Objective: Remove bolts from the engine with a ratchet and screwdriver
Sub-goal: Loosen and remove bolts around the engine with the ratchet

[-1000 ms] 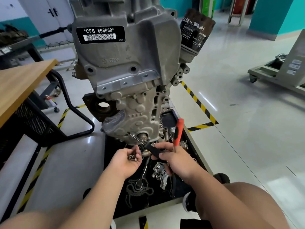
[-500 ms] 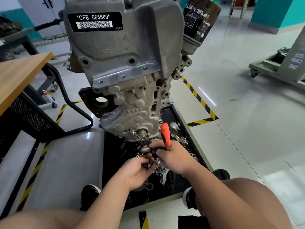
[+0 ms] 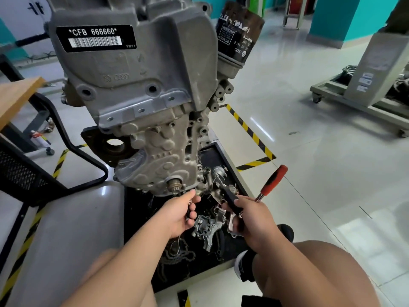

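Grey metal engine (image 3: pixel 137 89) stands over a black tray (image 3: pixel 211 157), where the right hand (image 3: pixel 251 217) grips the ratchet (image 3: pixel 229 198) and red screwdriver (image 3: pixel 274 180) together, while the left hand (image 3: pixel 180 214) curls just below the engine, its hold unclear.

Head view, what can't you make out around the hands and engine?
In the head view:
What the left hand holds, hidden by its curled fingers.
The screwdriver tip, buried in the right hand.
The ratchet head, lost among cluttered parts below the engine.
The engine top, cut by the upper edge.
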`<state>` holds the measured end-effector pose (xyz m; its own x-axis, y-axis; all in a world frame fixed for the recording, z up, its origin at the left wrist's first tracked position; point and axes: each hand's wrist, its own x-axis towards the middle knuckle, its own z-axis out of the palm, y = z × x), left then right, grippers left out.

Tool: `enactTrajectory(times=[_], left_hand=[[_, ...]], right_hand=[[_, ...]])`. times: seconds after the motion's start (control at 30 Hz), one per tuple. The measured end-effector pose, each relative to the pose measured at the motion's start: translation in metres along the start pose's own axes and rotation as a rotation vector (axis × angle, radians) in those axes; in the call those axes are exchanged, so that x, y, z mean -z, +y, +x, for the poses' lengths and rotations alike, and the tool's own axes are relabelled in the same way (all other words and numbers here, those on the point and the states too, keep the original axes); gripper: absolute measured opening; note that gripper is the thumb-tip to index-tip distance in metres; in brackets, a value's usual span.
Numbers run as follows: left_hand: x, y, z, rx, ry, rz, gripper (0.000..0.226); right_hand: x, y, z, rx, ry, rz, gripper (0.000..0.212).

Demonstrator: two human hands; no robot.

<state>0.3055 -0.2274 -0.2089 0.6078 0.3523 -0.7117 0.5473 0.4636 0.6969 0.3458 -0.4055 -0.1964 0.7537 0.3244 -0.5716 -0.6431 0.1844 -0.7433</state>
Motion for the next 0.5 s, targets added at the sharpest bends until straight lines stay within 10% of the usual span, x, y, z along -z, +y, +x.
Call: enactTrajectory(times=[0.5], left_hand=[[-0.042, 0.01, 0.086, -0.195, 0.09, 0.133, 0.028]], right_hand=[[-0.015, 0.01, 0.032, 0.029, -0.022, -0.107, 0.019]])
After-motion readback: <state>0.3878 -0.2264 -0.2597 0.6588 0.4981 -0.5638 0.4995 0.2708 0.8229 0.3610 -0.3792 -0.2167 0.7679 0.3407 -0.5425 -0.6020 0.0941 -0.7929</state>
